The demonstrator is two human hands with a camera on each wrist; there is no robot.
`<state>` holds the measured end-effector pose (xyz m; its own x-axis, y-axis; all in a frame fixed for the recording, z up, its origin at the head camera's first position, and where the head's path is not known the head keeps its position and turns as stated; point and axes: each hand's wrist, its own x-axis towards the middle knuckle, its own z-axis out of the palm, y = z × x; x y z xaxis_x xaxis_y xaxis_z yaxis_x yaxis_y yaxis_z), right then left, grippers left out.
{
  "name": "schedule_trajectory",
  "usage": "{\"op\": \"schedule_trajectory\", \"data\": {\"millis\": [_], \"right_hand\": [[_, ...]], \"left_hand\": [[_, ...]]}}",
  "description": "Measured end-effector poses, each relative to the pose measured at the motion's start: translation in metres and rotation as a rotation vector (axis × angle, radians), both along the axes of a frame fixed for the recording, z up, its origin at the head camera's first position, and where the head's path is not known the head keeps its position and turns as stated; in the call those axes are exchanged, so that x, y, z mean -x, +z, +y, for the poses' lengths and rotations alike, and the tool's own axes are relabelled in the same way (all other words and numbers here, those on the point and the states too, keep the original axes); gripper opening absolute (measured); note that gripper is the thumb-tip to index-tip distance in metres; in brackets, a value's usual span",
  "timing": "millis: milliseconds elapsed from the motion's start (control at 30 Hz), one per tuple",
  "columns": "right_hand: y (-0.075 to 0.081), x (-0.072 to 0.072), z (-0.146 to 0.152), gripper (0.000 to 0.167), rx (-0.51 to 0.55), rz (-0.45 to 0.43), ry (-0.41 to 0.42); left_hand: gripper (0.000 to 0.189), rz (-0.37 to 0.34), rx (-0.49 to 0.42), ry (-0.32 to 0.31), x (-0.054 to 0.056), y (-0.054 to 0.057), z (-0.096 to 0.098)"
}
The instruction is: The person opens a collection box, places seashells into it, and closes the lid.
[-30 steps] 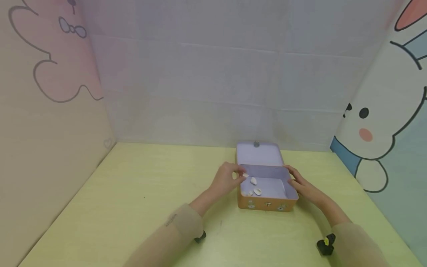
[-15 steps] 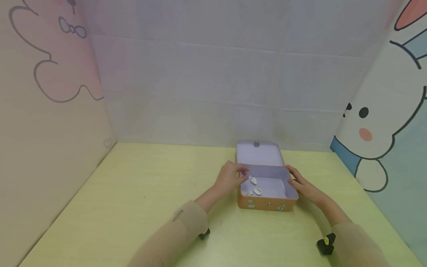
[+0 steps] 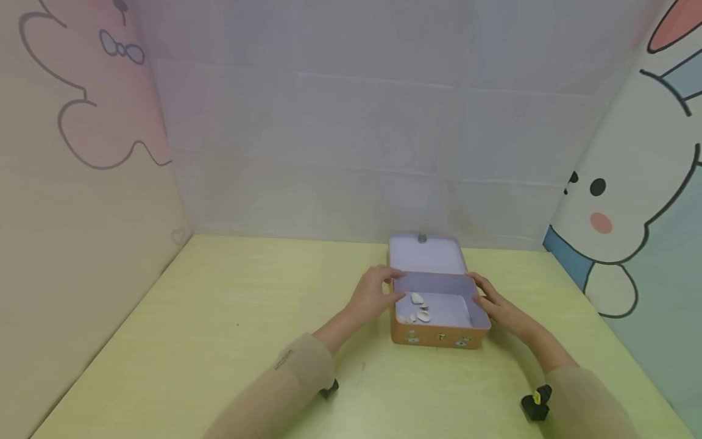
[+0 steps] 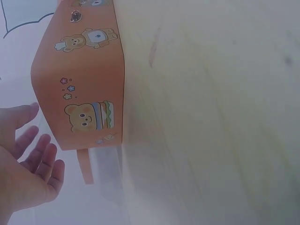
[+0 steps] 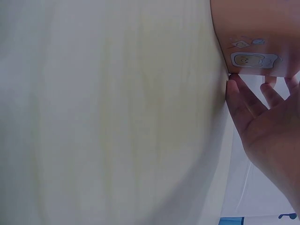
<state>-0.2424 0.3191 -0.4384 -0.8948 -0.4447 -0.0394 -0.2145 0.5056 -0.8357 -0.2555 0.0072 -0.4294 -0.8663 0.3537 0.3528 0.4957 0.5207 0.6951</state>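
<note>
An orange tin case (image 3: 441, 336) with a lilac inside and bear pictures stands on the table, its lid (image 3: 428, 253) laid back. On its floor, toward the left, lie several small white seashells (image 3: 423, 316), and a small dark-and-white piece (image 3: 425, 306) lies between two of them. My left hand (image 3: 375, 291) is at the case's left rim, thumb and fingers apart, with nothing seen between them; in the left wrist view the hand (image 4: 30, 161) is loosely bent beside the case. My right hand (image 3: 501, 310) holds the case's right back corner, thumb at the rim, fingers behind.
The case stands on a pale yellow table (image 3: 247, 341). A plain light backdrop (image 3: 329, 152) rises behind, with printed cartoon sheets at both sides. A black wrist device (image 3: 536, 403) shows under the right sleeve.
My left hand reached over the case with a white piece, then drew back to the left rim without it. A small piece now shows between the shells. The right hand stayed put.
</note>
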Motion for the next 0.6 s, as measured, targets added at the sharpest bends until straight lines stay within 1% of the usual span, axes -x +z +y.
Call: {"op": "schedule_trajectory", "data": {"millis": [133,267,467,600], "right_hand": [[0.001,0.0,0.0,0.056,-0.004,-0.003,-0.005],[0.002,0.0,0.0,0.056,-0.005,-0.007,-0.006],[0.003,-0.001,0.001,0.056,-0.01,-0.004,-0.002],[0.004,-0.001,0.002,0.058,-0.007,-0.011,-0.009]], "left_hand": [[0.038,-0.038,-0.023,-0.004,-0.003,0.0,-0.004],[0.044,-0.09,-0.042,-0.017,-0.006,0.001,-0.008],[0.058,-0.196,-0.038,-0.05,-0.009,0.003,-0.013],[0.067,-0.273,-0.046,-0.081,-0.009,0.001,-0.016]]}}
